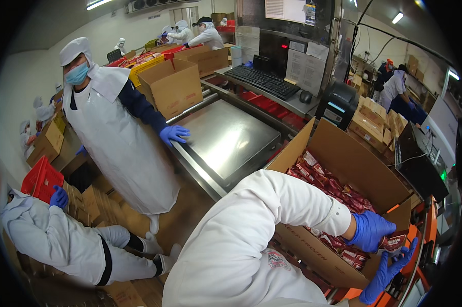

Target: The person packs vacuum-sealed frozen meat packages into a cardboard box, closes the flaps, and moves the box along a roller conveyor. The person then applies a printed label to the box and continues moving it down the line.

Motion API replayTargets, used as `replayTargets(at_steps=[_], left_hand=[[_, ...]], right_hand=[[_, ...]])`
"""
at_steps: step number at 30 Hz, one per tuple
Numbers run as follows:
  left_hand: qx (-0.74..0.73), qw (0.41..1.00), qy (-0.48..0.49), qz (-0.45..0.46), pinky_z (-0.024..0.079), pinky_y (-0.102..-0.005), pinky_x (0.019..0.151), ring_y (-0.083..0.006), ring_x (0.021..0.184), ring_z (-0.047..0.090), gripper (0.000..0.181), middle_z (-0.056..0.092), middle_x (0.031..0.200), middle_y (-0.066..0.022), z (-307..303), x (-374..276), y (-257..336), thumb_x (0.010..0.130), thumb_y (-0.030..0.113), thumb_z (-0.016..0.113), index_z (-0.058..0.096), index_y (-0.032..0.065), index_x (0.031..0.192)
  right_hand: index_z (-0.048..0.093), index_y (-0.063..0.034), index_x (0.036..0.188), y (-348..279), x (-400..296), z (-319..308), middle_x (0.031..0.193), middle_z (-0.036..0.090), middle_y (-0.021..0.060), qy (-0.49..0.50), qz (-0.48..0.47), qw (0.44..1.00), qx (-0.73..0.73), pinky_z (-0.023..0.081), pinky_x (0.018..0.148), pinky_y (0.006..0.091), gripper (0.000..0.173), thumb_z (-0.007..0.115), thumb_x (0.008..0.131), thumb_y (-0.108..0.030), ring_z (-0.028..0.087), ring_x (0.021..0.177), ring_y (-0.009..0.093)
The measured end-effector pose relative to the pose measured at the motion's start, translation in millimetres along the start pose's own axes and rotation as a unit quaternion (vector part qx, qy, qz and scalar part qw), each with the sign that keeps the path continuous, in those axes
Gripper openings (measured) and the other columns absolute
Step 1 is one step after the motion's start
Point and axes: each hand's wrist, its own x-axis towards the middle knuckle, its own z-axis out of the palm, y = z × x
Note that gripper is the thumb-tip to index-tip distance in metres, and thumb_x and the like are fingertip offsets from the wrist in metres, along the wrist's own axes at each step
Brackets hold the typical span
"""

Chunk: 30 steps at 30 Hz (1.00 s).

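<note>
In front of me stands an open cardboard carton (353,163), its flaps raised, partly filled with shiny red plastic packets (326,180). My left hand (371,231), in a blue glove, reaches across the carton to its right end. It grips a red printed packet (392,242). Just below that packet is my right hand (388,274), also gloved in blue, with fingers spread. Its fingertips are close to the packet's lower edge; whether they touch it, I cannot tell. The white sleeve of my left arm hides part of the carton.
A steel platform (231,134) lies beyond the carton, with a co-worker's gloved hand (174,133) on its edge. Behind it are another carton (173,88), a keyboard (263,81) and a black label printer (337,104). At left, another person carries a red crate (43,180).
</note>
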Motion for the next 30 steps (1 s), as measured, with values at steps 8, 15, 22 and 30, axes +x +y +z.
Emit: replayTargets(at_steps=[8, 15, 22, 30], left_hand=[[-0.032, 0.999, 0.017, -0.012, 0.048, -0.0396, 0.068, -0.0343, 0.082, 0.062, 0.041, 0.061, 0.086, -0.0147, 3.9, 1.0, 0.5, 0.068, 0.022, 0.07, 0.049, 0.0071, 0.101], [-0.27, 0.949, 0.134, 0.089, 0.046, -0.0387, 0.073, -0.0336, 0.087, 0.059, 0.039, 0.057, 0.089, -0.0161, 5.1, 4.2, 10.7, 0.074, 0.027, 0.07, 0.044, 0.006, 0.094], [-0.042, 0.943, 0.272, 0.187, 0.038, -0.0443, 0.069, -0.0359, 0.076, 0.047, 0.041, 0.046, 0.083, -0.0178, 14.2, 0.9, 6.5, 0.066, 0.027, 0.068, 0.046, 0.0038, 0.093], [-0.129, 0.934, 0.255, 0.214, 0.033, -0.0452, 0.085, -0.0398, 0.096, 0.041, 0.063, 0.041, 0.103, -0.0208, 26.1, 15.9, 0.6, 0.066, 0.032, 0.074, 0.04, 0.0028, 0.111]], right_hand=[[0.016, -0.014, 0.146, -29.6, 7.2, 4.0, 0.147, 0.025, 0.01, 0.146, -0.056, 0.958, -0.24, 0.033, 0.102, 0.0372, 0.074, 0.058, 0.086, -0.01, 0.031, 0.132, 0.024], [0.027, -0.0068, 0.141, 114.3, -2.0, -41.8, 0.139, 0.036, 0.0114, -0.033, 0.028, 0.987, 0.153, 0.035, 0.101, 0.0353, 0.065, 0.061, 0.085, -0.009, 0.04, 0.123, 0.023], [0.041, -0.0034, 0.131, 129.9, -8.5, -44.0, 0.124, 0.051, 0.009, -0.182, 0.227, 0.871, 0.396, 0.041, 0.095, 0.0343, 0.046, 0.051, 0.086, -0.008, 0.051, 0.108, 0.022], [0.049, 0.0008, 0.118, 5.4, -23.6, -18.5, 0.102, 0.06, 0.0083, 0.09, 0.215, 0.954, 0.188, 0.049, 0.08, 0.0319, 0.065, 0.062, 0.055, 0.012, 0.058, 0.092, 0.017]])
